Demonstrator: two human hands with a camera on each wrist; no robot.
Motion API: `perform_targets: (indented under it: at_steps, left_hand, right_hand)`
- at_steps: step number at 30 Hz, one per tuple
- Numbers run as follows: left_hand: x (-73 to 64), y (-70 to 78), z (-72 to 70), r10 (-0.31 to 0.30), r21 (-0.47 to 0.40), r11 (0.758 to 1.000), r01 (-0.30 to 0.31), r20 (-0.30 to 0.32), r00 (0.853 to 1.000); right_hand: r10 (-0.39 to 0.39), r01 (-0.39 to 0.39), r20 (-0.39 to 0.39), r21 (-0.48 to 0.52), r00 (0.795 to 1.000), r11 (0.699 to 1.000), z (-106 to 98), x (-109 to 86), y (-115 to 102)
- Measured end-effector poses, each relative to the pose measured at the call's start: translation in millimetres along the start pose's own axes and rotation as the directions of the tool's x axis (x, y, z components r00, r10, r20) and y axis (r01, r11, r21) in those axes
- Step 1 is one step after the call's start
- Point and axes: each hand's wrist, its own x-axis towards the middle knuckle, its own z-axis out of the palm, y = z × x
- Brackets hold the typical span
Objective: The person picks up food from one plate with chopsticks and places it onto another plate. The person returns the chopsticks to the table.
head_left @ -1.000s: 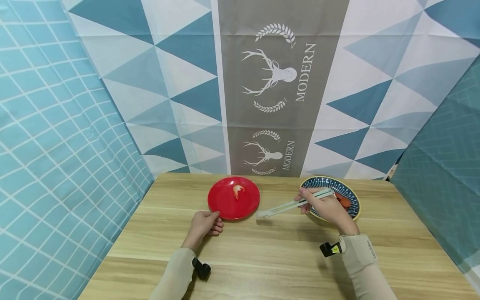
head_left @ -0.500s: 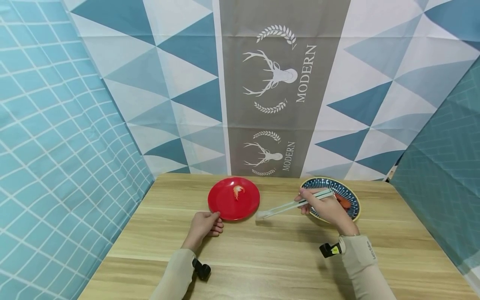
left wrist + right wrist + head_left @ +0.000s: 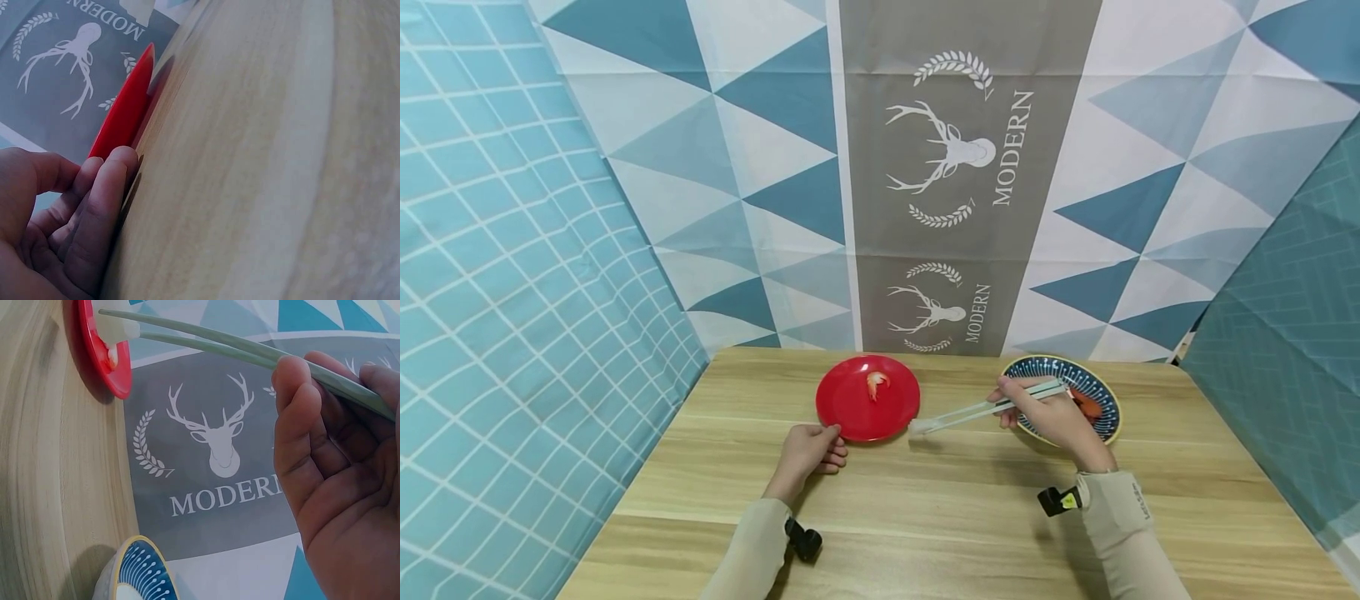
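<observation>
My left hand [image 3: 808, 452] pinches the near-left rim of a red plate [image 3: 838, 408] between thumb and fingers; the left wrist view shows the fingertips at the plate's edge [image 3: 128, 106]. On the plate lies an orange-and-white shrimp [image 3: 876, 384]. My right hand [image 3: 1051, 412] grips pale green chopsticks [image 3: 219, 339], pointing left. Between their tips is a small whitish, translucent block [image 3: 117, 326], close by the plate's right rim in the head view. Below the right hand sits a blue-patterned oval bowl [image 3: 1105, 392] with a yellow rim, partly hidden by that hand.
Reddish-orange pieces [image 3: 1086, 403] lie in the bowl. Both dishes stand near the back of a wooden table [image 3: 955, 517]. Behind it hangs a patterned cloth [image 3: 790, 175]; a blue gridded cloth [image 3: 497, 250] borders the left side, a teal one [image 3: 1285, 292] the right.
The chopstick tips and the whitish block have shifted slightly left, closer to the plate. My left hand and the plate hold their place.
</observation>
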Motion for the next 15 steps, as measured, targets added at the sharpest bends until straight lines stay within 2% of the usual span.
perform_targets:
  at_steps: [4,15]
  left_hand:
    - [0.5,-0.3,0.4,0.000,0.002,1.000,0.000,0.001,1.000]
    - [1.6,-1.7,0.3,0.007,-0.006,1.000,-0.007,-0.001,1.000]
  right_hand:
    - [-0.019,0.019,0.004,0.002,1.000,1.000,-0.5,0.3,0.1]
    - [-0.010,0.010,-0.008,-0.005,1.000,1.000,-0.5,0.0,-1.6]
